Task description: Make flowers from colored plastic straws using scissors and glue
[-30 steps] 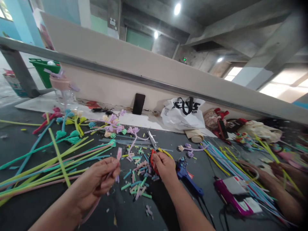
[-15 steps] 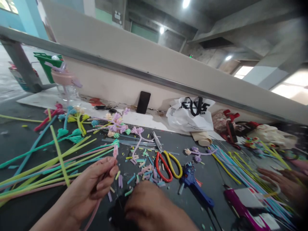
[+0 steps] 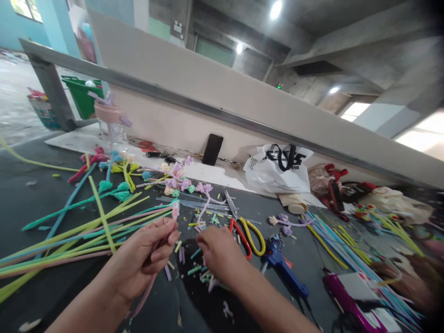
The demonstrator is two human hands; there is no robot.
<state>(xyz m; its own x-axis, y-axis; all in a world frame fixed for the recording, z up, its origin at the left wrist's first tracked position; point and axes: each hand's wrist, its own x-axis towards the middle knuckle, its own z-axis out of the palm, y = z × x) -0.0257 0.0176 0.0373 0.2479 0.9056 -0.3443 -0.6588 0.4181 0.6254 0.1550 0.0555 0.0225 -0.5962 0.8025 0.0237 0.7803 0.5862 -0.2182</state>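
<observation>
The pink stem (image 3: 175,210) is pinched in the left hand (image 3: 154,245), between thumb and forefinger, with the other fingers curled in underneath. Its tip stands up just above that hand, and its tail comes out beneath it and bends down toward the person. The stem looks soft and fuzzy. The tip is thicker than the tail and a little lumpy; I cannot tell whether it is folded over or wrapped.

The right hand (image 3: 220,254) is well apart from the left hand, to its right, and reaches over a scatter of cut pieces (image 3: 211,283). Its fingers are bent down close together, and I cannot tell whether they grip anything. The pieces are short, straight bits in lilac, green, blue and yellow, showing beyond and just below the hand on the dark desk (image 3: 204,317).

Just right of the right hand lie the scissors (image 3: 239,219), one handle red and one yellow, blades pointing away from the person. Farther right of that hand is a blue glue gun (image 3: 286,273). Left of the left hand, long stems (image 3: 86,231) in yellow, green, blue and pink fan out, with one yellow-green stem laid across them. Beyond the left hand are fluffy lilac flowers (image 3: 177,173).
</observation>
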